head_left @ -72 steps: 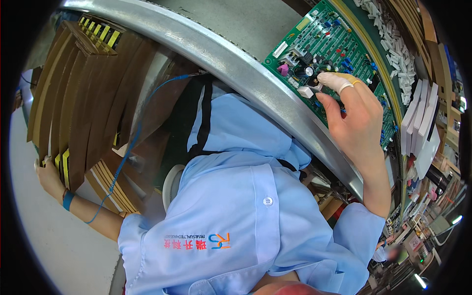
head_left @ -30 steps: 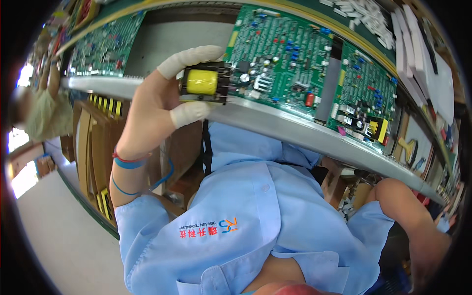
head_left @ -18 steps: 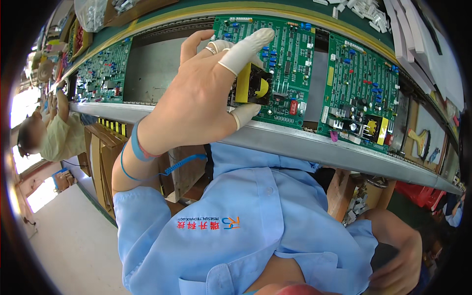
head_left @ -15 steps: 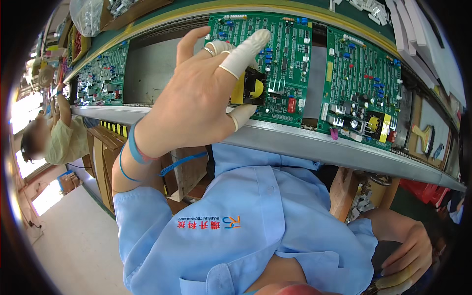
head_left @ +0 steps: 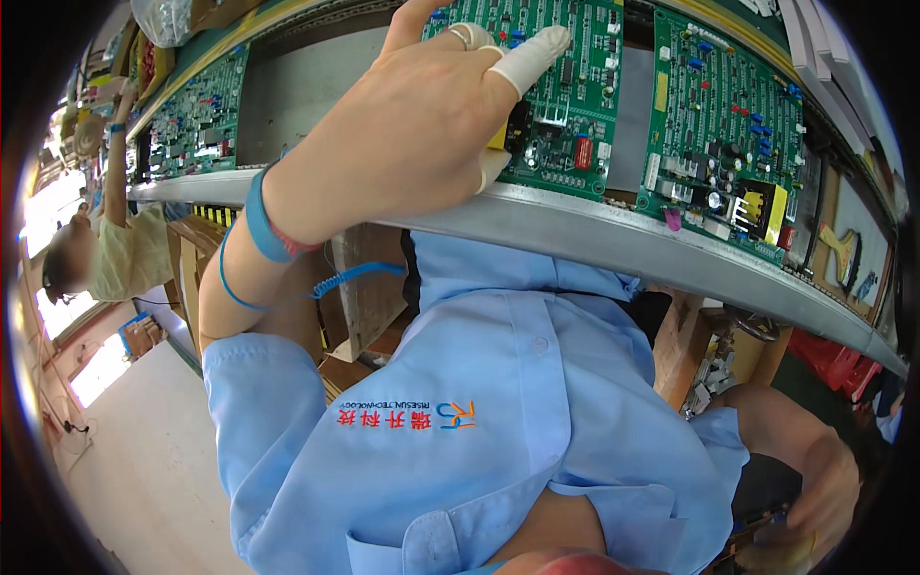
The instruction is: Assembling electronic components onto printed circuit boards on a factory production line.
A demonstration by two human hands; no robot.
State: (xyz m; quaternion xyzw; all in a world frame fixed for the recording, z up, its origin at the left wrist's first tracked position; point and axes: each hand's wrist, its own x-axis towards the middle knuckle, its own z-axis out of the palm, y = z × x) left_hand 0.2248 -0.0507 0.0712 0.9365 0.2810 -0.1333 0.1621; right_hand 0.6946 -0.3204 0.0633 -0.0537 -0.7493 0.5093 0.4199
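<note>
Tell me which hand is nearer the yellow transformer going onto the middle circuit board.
Left. The left hand covers the yellow transformer on the middle circuit board; the right hand hangs low, below the conveyor rail.

Left hand (head_left: 412, 125) raised, fingers curled; right hand (head_left: 815, 498) low.

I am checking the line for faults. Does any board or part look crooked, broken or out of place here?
Nothing stands out. The left hand presses a yellow part onto the green circuit board; the neighbouring board lies flat on the conveyor rail.
</note>
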